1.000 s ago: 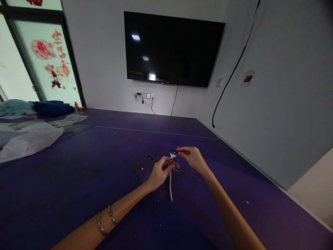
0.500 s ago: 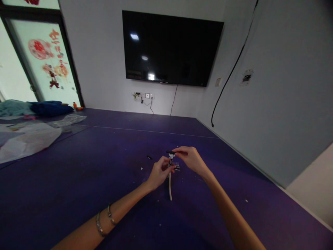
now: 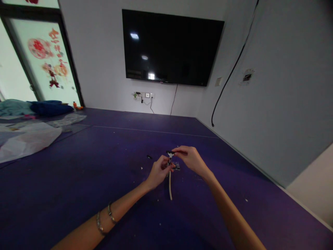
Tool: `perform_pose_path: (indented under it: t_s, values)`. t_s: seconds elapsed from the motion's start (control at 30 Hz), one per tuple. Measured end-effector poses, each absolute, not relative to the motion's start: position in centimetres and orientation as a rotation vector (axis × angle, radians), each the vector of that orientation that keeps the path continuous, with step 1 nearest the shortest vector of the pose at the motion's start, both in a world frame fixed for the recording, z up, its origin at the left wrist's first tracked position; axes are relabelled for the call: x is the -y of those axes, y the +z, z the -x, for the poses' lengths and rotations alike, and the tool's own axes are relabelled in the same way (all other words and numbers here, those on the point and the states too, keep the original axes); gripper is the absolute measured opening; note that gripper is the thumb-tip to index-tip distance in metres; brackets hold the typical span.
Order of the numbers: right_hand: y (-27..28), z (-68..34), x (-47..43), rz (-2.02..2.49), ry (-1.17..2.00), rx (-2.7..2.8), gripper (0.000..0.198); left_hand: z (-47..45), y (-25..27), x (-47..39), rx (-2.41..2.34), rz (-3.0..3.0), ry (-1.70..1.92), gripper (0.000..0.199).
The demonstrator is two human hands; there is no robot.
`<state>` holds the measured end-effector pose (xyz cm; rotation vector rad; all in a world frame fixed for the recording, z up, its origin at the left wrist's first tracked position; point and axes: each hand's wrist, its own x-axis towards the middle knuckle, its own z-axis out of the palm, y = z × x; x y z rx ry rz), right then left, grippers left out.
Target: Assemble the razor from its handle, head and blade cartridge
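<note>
As my two hands meet low in the middle of the view, above a broad purple surface [image 3: 104, 194], they work on one small object between them. My left hand [image 3: 155, 173] is pinched tight, thumb against fingers, around the neck of a silver piece [image 3: 170, 156] whose wider head points up. My right hand [image 3: 191, 159] comes in from the other side, thumb and fingertips drawn together on the right end of a slim black bar [image 3: 169, 152], which lies across the top of that silver head. Whether the two parts are locked together I cannot tell at this size.

Compared with a second ago, the black bar has shifted left: it sat more over the right side of the silver head, and now it spans the top. Both grips are otherwise much the same, and the last half second shows almost no change.

Below my left fingers a pale, slightly curved rod [image 3: 170, 187] runs down toward me (my fingers hide whether it joins the silver piece). Just beside my left fingertips is a little clear pack [image 3: 177, 166], and to the left, apart from my hands, lies a small dark piece [image 3: 149, 157]. Beyond, a large black television [image 3: 171, 48] hangs on the pale wall [image 3: 99, 52].
</note>
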<state>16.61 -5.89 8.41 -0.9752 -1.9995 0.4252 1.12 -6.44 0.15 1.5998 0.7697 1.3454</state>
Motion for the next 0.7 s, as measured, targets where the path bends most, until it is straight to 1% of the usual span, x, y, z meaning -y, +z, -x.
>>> perform_pose_path:
  t_s: [0.4, 0.7]
  values:
    - [8.42, -16.57, 6.04, 0.95, 0.429, 1.996, 0.02, -1.1, -0.35, 6.0, -0.778, -1.589, 1.344, 0.025]
    - [8.03, -16.56, 5.77, 0.956, 0.428, 1.99, 0.019, -1.33, 0.18, 6.41, -0.782, -1.553, 1.343, 0.023]
